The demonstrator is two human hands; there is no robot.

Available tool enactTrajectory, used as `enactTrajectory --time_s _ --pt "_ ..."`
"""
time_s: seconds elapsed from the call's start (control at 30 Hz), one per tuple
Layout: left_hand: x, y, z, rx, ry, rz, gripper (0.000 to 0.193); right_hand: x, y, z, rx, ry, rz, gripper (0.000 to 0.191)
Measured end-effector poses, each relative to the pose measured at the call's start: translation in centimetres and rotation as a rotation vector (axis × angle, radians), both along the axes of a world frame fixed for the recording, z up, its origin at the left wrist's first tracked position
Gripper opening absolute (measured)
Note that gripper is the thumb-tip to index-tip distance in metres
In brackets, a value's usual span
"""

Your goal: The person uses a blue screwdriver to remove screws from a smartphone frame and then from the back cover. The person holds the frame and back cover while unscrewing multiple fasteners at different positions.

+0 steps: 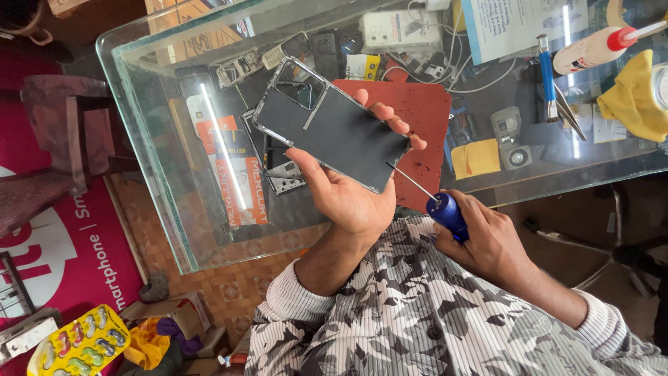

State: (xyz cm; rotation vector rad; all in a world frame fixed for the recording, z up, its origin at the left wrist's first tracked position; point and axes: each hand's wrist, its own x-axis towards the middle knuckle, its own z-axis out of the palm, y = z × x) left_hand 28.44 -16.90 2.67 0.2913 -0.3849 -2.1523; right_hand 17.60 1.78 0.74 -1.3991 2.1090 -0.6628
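Head view: opened phone body (332,125), thin, rigid, likely fragile, sits above the glass table (160,174); best held by its edges. Left hand (348,188) fingers wrap those edges. Right hand (487,240) is closed around blue screwdriver (445,212), tip at the phone's lower edge.

Glass-topped table (149,139) over brown patterned floor tiles (229,278).

Left hand (348,198) grips opened dark phone (330,125), back facing up | right hand (487,244) holds blue-handled screwdriver (435,202), tip touching phone's lower edge | beneath: glass table (209,223), red mat (424,118), yellow cloth (630,97).
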Motion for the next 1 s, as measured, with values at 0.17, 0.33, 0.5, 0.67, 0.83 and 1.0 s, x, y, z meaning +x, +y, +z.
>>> enactTrajectory --time_s 0.17,0.33,0.5,0.67,0.83,1.0 --pt "0.37 0.04 0.22 0.020 -0.010 -0.034 0.095 -0.01 -0.04 0.06 -0.009 0.002 0.002 0.056" --pt "0.20 0.01 -0.04 -0.008 -0.079 0.005 0.096 -0.10 -0.10 0.09 -0.016 0.004 -0.001 0.057" --pt "0.01 0.10 -0.19 0.001 -0.038 0.013 0.095 -0.18 0.00 0.24 -0.030 -0.002 0.005 0.056" --pt "-0.12 0.09 -0.12 0.005 -0.024 0.008 0.095 -0.25 0.08 0.21 -0.022 -0.009 0.002 0.056" --pt "-0.03 0.03 -0.01 0.009 -0.011 0.007 0.095 -0.25 0.09 0.15 -0.036 -0.002 0.002 0.057" --pt "0.03 0.02 0.07 -0.009 -0.017 -0.002 0.094 -0.29 0.14 0.15 -0.032 0.002 0.001 0.057"
